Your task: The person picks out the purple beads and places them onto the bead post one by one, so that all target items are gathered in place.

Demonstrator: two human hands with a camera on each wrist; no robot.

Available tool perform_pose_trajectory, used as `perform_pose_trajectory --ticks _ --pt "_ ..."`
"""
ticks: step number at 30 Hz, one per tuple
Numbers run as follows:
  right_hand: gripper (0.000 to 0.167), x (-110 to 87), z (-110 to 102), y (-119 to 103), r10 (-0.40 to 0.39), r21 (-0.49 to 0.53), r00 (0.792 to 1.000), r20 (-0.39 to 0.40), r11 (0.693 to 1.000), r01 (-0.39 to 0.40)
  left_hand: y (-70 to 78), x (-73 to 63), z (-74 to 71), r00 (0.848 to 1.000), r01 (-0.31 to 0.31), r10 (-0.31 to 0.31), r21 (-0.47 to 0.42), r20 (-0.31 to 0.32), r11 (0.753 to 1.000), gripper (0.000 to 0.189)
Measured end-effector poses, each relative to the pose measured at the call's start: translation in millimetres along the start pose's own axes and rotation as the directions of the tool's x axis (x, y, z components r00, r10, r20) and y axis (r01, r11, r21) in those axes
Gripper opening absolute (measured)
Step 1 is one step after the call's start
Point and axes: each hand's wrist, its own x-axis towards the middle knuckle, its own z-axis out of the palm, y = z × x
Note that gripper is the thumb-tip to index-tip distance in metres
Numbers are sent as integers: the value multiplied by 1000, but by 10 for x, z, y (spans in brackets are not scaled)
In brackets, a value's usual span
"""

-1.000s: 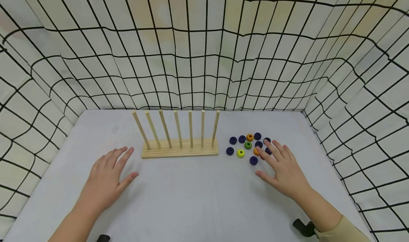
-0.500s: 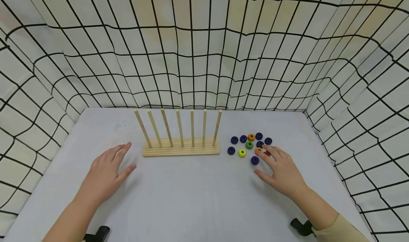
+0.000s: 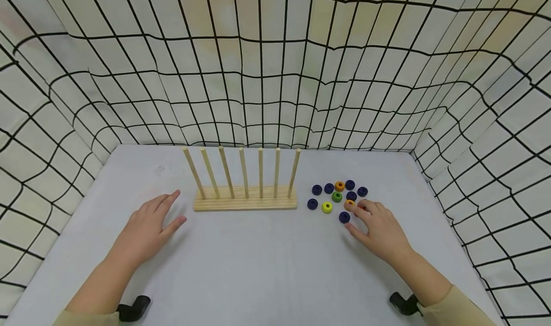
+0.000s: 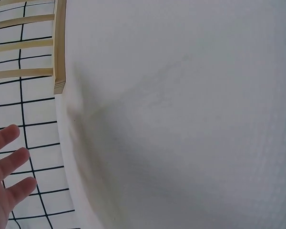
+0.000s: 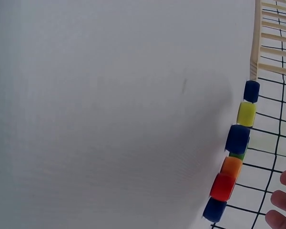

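Observation:
A wooden rack (image 3: 245,204) with seven upright pegs stands mid-table; its end shows in the left wrist view (image 4: 59,47). Right of it lie several loose beads: dark blue ones (image 3: 316,189), a green one (image 3: 337,196), a yellow one (image 3: 327,207) and an orange one (image 3: 339,186). My right hand (image 3: 379,225) rests at the cluster's near right, its fingertips at a second orange bead (image 3: 349,203) and a partly hidden red bead (image 3: 362,205), gripping nothing. The red bead (image 5: 222,186) lies free beside my fingers (image 5: 282,200). My left hand (image 3: 150,223) lies flat, left of the rack.
White sheets with a black grid (image 3: 275,77) wall the grey table (image 3: 258,264) at the back and on both sides. Black wrist-strap parts (image 3: 133,309) show at the near edge.
My right hand has drawn back a little toward me, uncovering the far blue beads; its fingertips now sit by the orange and red beads. The left hand has hardly moved.

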Motion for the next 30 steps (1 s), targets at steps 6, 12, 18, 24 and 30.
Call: perform_pose_trajectory --ticks 6,12,18,24,30 --pt "44 13 25 18 20 -1 1000 20 1000 -20 -63 72 32 997 29 -28 -16 66 999 74" --pt "45 26 48 26 24 2 999 38 1000 -24 -100 122 36 994 41 -38 -28 100 999 75" --pt "44 53 57 30 35 -9 997 62 999 -34 -145 207 45 983 75 -61 -76 174 994 77" --pt "43 91 61 14 58 -18 994 98 998 -56 -172 295 70 967 127 -95 -122 237 984 80" --pt "43 110 89 4 80 -27 987 137 997 -77 -181 324 95 960 149 -111 -135 257 980 80"
